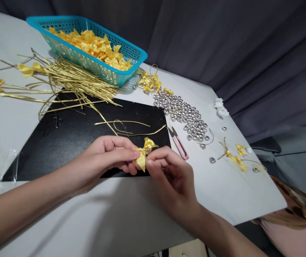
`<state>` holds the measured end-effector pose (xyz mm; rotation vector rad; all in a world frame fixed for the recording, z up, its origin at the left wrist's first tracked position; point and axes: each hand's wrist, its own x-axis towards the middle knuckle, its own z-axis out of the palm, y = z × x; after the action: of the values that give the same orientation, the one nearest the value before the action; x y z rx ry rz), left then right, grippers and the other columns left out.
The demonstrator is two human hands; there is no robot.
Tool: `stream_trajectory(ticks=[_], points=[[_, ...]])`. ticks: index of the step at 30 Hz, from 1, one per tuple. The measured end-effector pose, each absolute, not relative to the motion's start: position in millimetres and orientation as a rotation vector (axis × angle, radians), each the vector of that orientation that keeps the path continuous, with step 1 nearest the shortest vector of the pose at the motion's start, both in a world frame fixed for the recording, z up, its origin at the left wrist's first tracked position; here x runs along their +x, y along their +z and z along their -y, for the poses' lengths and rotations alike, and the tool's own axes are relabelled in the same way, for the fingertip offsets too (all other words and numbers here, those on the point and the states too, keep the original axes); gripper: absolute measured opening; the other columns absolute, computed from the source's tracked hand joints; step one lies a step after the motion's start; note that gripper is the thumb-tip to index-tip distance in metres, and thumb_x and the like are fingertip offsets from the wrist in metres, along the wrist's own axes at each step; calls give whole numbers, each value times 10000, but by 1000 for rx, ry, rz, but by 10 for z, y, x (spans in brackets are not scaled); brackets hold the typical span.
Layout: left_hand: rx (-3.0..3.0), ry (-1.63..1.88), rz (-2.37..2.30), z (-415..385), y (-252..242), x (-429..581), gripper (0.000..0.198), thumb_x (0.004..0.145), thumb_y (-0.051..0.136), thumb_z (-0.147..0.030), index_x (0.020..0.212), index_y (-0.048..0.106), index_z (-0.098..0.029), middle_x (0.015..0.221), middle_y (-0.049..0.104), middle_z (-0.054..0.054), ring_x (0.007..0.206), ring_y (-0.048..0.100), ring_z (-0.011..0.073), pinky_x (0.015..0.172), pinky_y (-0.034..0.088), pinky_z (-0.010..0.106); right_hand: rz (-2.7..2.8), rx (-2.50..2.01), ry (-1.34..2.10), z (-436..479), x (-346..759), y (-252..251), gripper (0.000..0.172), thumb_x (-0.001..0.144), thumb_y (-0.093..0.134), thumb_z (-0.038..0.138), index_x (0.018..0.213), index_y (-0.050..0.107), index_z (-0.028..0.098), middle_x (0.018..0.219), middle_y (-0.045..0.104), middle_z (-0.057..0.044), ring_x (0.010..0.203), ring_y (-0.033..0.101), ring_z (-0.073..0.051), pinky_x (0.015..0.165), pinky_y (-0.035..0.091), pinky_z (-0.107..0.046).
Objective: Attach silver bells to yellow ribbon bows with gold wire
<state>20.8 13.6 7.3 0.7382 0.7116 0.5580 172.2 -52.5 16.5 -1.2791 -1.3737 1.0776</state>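
White desk (pixel 230 192), black board (pixel 69 135) flat on it. Teal basket (pixel 131 70) behind the board. Gold wires (pixel 80 80) piled in front of basket, part on desk, part on board. Silver beads (pixel 185 112) heaped right of board, pink-handled snips (pixel 180 144) just beside. Crumpled white tissue (pixel 221 107) and loose yellow bows (pixel 236 160) further right.

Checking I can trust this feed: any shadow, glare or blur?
Head view: broad shadow darkens the white tabletop below the bare left hand and right hand; bright glare streaks the tabletop's left side; in the same head view, the glossy yellow ribbon bow looks slightly soft.
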Motion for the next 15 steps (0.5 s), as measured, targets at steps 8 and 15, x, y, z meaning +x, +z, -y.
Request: stream_trajectory(ticks=[8,15], points=[[761,588,-759,-143,71,220,58,651,761,-148,599,737,-162,497,668,-16,463,594,55,467,467,86,1525,-1317,973,552,1784,157,121,885,480,199,785,545,183,542,389,52,458,337,-80,415,258,-219],[732,600,-695,-144,50,212,92,688,748,-178,598,732,-161,522,672,-25,480,592,38,480,463,61,1561,-1322,804,558,1810,168,100,884,492,163,807,552,182,554,318,67,456,258,-63,391,201,-203]])
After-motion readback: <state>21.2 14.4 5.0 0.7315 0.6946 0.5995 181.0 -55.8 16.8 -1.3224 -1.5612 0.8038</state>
